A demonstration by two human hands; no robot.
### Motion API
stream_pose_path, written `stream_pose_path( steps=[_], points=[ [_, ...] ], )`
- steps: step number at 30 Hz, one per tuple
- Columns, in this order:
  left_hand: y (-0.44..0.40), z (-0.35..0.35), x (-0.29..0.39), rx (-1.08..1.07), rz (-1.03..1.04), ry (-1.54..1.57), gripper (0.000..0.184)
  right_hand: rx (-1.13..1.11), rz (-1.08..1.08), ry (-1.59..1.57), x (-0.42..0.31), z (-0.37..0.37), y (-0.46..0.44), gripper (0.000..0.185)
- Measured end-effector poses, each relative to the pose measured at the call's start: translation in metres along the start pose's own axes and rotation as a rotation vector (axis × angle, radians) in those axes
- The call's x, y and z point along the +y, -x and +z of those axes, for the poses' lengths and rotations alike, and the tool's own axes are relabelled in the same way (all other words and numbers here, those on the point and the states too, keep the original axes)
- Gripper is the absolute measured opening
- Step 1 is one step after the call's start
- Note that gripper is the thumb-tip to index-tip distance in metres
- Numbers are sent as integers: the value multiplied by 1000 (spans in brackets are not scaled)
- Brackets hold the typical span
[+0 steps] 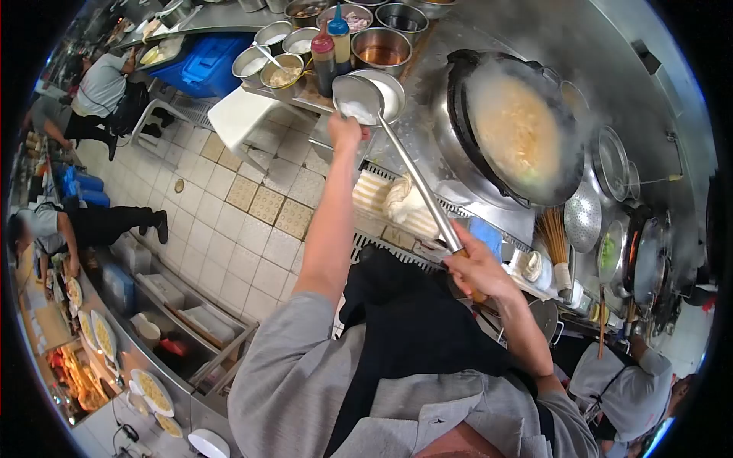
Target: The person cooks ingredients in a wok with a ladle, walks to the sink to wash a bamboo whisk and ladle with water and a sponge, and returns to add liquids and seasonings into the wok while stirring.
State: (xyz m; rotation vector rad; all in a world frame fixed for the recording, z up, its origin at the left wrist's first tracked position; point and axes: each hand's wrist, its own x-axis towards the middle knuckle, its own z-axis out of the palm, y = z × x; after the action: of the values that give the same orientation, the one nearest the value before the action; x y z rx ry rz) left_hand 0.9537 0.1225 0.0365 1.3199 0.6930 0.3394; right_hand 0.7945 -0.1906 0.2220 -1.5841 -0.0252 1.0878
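My right hand (481, 263) is wrapped round the wooden end of a long-handled ladle (412, 169). The ladle's bowl lies over a round metal container (395, 93) of white contents, and something white shows inside the ladle. Beside the ladle's bowl, my left hand (346, 131) is closed; what its fingers hold, if anything, is hidden. To the right, a wok (456, 99) sits on the range with steaming, pale brown liquid in it. Two squeeze bottles, one red-topped (323, 59) and one blue-topped (338, 38), stand just beyond the ladle.
Several metal seasoning pots, including one of reddish liquid (382, 52), crowd the counter. A striped towel (374, 192) lies at the range's front edge. Skimmers (582, 217) and a bamboo brush (553, 237) are on the right. Other people (103, 88) work nearby; plated food (151, 391) stands lower left.
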Motion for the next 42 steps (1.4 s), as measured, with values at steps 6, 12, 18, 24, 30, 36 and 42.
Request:
stream_pose_path(
  steps=[6,12,18,24,30,36,42],
  points=[
    [-33,-9,-44,198,300,-273,25,93,-112,53,-5,-4,-21,72],
    [20,9,0,63,41,21,24,47,-55,12,14,19,-31,73],
    [17,6,9,102,85,-4,26,43,17,7,2,16,-8,75],
    [-37,-14,-15,194,317,-457,26,88,-4,49,-24,-3,6,73],
    [35,12,18,96,11,-89,27,99,-68,53,11,18,-31,75],
    [18,8,16,111,97,-60,33,73,25,-21,14,13,-8,77],
    [-18,-14,-17,319,397,-381,31,106,-26,-75,-9,-14,-2,73]
  ],
)
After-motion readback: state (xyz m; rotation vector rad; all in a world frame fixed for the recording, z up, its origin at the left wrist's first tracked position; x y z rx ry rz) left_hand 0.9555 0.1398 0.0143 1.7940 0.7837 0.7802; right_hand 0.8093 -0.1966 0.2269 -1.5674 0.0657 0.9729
